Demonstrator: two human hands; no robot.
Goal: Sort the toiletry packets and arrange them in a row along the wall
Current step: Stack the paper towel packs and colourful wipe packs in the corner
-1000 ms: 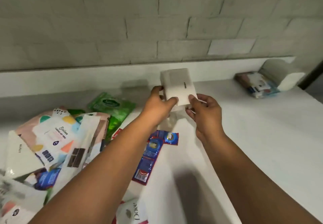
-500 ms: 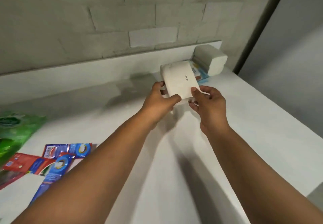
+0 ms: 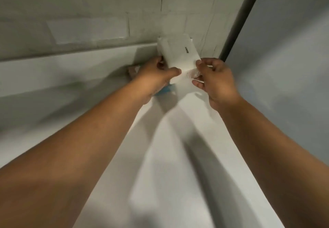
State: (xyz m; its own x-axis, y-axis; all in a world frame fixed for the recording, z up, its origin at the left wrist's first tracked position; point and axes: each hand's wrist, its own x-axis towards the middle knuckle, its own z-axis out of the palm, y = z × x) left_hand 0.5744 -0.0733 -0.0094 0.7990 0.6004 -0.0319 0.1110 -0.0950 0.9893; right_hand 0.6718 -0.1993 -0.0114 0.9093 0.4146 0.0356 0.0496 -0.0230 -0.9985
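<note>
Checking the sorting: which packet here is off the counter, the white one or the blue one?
The white packet. Both the left hand and the right hand hold it up near the wall, while the blue packet lies on the counter beneath the left hand.

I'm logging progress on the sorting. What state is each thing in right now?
White packet: held upright off the counter, near the wall.
Left hand: gripping the packet's lower left.
Right hand: pinching its lower right edge.
Blue-edged packet: lying on the counter, mostly hidden.
</note>
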